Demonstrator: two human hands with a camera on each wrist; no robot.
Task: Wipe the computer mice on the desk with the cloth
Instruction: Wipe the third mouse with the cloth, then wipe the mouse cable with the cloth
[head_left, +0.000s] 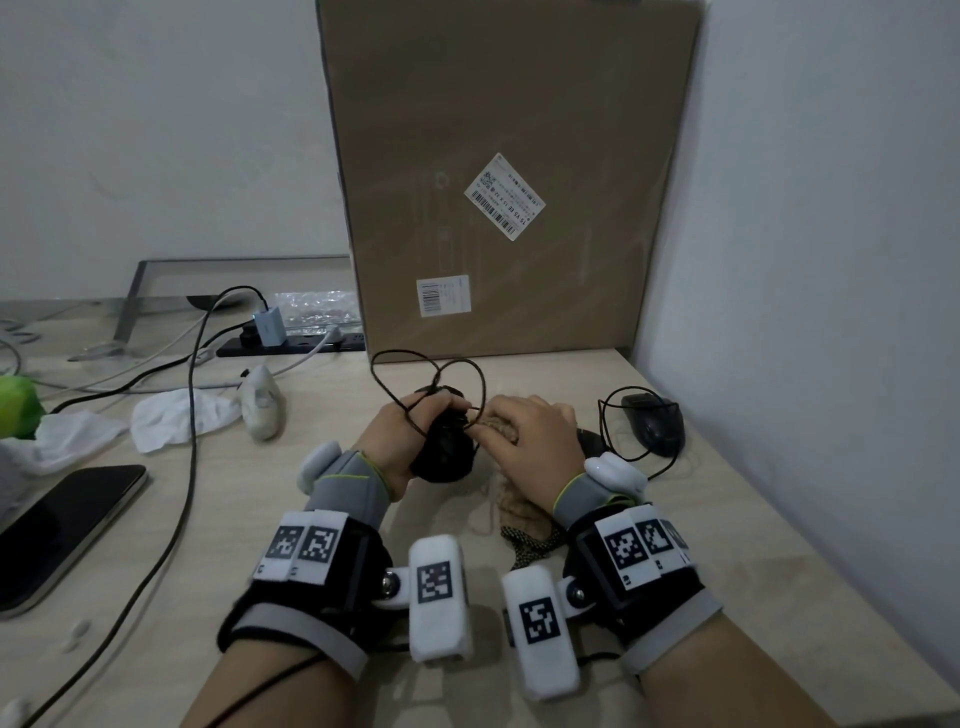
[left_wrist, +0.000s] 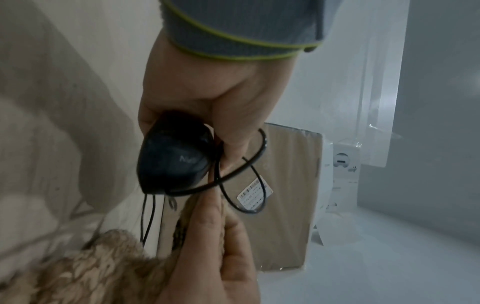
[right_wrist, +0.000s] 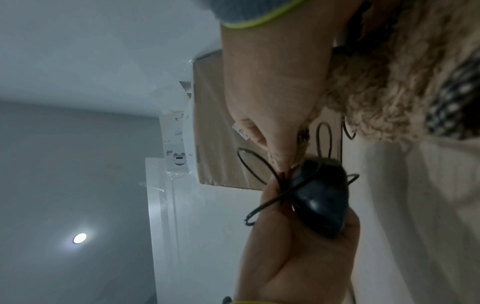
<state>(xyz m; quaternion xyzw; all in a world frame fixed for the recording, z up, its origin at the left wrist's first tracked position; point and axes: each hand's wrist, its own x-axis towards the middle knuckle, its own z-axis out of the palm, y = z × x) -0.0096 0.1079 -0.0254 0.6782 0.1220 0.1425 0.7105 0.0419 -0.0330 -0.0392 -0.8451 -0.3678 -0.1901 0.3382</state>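
My left hand (head_left: 410, 431) grips a black wired mouse (head_left: 441, 447) lifted off the desk, its cable (head_left: 431, 364) looping over my fingers. The left wrist view shows this mouse (left_wrist: 174, 158) held in that hand (left_wrist: 207, 92). My right hand (head_left: 524, 431) holds a tan fluffy cloth (head_left: 524, 512) and presses it against the mouse's right side. In the right wrist view, its fingertips (right_wrist: 280, 158) pinch the cloth (right_wrist: 389, 82) at the mouse (right_wrist: 322, 201). A second black mouse (head_left: 654, 421) lies at the right, and a white mouse (head_left: 262, 408) at the left.
A tall cardboard box (head_left: 509, 182) stands against the wall behind the hands. A phone (head_left: 67, 525), crumpled white tissue (head_left: 176, 415), power strip (head_left: 291, 340) and trailing cables fill the left. The wall (head_left: 831, 260) borders the desk on the right.
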